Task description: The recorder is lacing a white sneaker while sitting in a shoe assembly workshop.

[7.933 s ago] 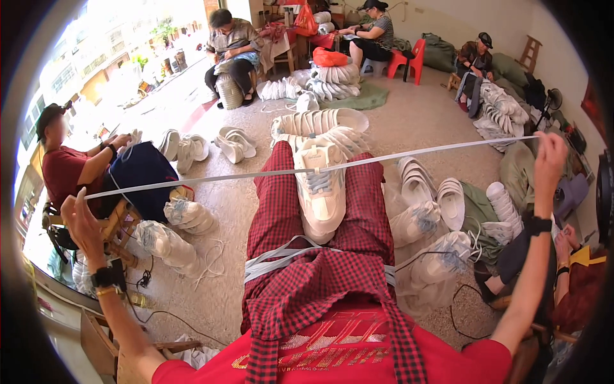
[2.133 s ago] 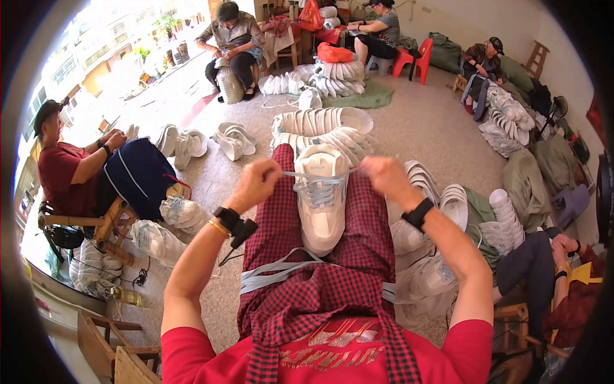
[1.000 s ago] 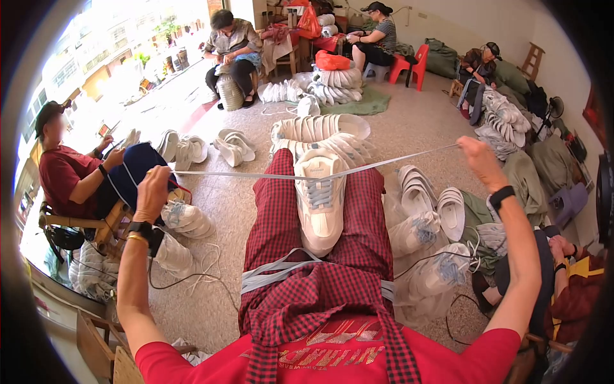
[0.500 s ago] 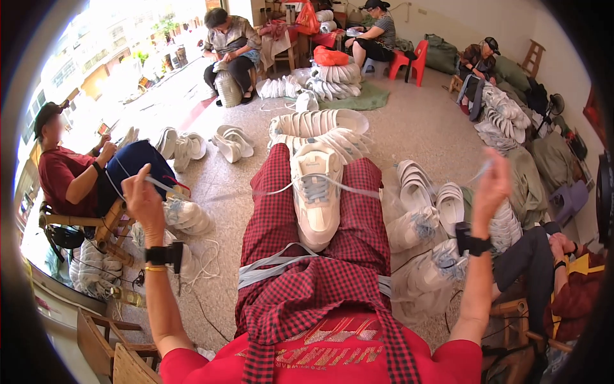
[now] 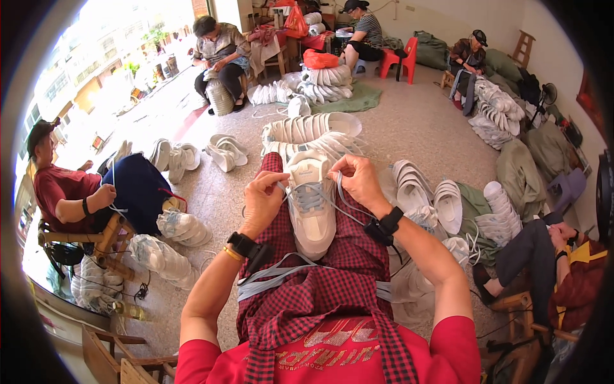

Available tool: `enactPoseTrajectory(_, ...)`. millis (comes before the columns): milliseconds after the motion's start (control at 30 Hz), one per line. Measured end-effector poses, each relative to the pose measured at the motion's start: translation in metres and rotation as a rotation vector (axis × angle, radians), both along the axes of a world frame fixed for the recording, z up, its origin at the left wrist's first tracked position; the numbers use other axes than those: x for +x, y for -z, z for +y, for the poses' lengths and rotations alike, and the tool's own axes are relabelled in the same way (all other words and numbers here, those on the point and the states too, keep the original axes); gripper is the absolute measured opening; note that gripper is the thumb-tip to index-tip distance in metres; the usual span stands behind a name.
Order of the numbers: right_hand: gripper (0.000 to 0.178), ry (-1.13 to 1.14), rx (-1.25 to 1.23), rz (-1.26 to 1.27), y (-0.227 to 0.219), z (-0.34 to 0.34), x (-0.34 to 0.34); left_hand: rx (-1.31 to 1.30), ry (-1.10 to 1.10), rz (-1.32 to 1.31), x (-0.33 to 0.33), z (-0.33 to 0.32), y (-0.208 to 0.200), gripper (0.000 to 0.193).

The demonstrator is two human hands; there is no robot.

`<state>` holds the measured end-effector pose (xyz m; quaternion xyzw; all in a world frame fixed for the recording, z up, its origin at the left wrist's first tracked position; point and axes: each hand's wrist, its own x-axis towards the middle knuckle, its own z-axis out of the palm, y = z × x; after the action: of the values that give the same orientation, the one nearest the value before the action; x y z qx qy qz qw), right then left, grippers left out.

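Observation:
A white sneaker (image 5: pixel 316 229) rests on my lap between my thighs, its toe toward me. Grey-blue lacing (image 5: pixel 309 196) crosses its upper through the eyelets. At the shoe's left side, my left hand (image 5: pixel 261 203) pinches one lace end between thumb and fingers. Beside the collar on the right, my right hand (image 5: pixel 359 184) pinches the other end, and a loop of lace hangs below it. Both hands are closed, close to the top eyelets. A bundle of loose grey-blue laces (image 5: pixel 265 285) lies across my red-and-black checked apron (image 5: pixel 307 307).
Nested white shoes (image 5: pixel 307 131) lie in rows beyond my knees. More stacked shoes stand at my right (image 5: pixel 412 185) and left (image 5: pixel 169 259). Co-workers sit close by at left (image 5: pixel 64 198) and right (image 5: pixel 575 281); others sit farther back. A red chair (image 5: pixel 401 61) stands at the back.
Both hands have come inward and down from wide apart to the shoe's sides. The laces, stretched out sideways before, are now slack and looped near the eyelets.

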<state>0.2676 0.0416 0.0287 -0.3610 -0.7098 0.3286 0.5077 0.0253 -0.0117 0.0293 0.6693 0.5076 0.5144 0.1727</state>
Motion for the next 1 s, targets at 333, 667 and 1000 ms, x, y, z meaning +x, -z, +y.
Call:
enactPoseTrajectory(333,0.009,0.097,0.421,-0.292,-0.016,-0.009,-0.011,-0.025,-0.047,-0.086,-0.001,-0.003,0.007,0.013)
enactPoseTrajectory(667,0.018,-0.16,-0.46,0.193,0.012,0.009,0.002,-0.044,-0.075,-0.209,0.002,-0.001,0.016,0.014)
enactPoseTrajectory(1000,0.033,-0.154,-0.004,-0.457,-0.042,0.003,0.0,0.091,0.08,0.032,-0.001,0.013,0.006,0.031)
